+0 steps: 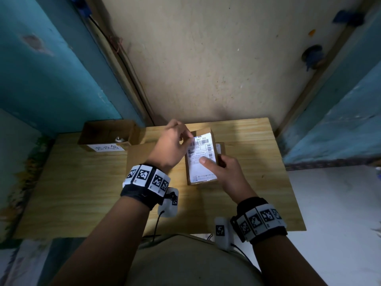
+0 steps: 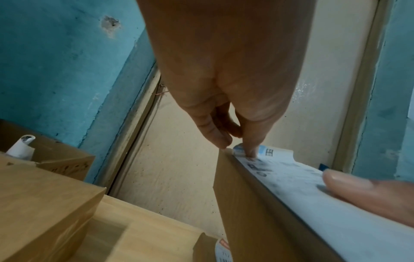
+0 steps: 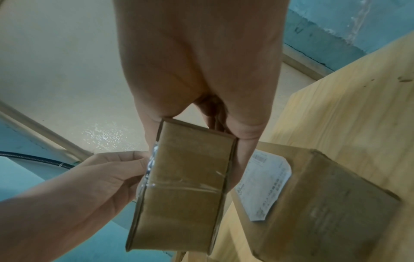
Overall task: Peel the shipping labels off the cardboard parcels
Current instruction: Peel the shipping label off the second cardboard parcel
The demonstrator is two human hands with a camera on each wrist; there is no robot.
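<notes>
We see a small cardboard parcel (image 1: 201,159) held above a wooden worktop (image 1: 82,193). The right hand (image 1: 228,174) grips it, thumb pressed on its white shipping label (image 1: 203,157). The left hand (image 1: 173,145) pinches the label's far corner with its fingers (image 2: 251,148). A second labelled parcel (image 3: 325,203) lies on the worktop just beyond. An open box (image 1: 107,134) sits at the back left.

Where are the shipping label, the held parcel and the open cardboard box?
shipping label (image 1: 198,170), head view, lower blank area.
held parcel (image 3: 186,186), right wrist view, taped side.
open cardboard box (image 1: 107,131), head view, inner wall.
</notes>
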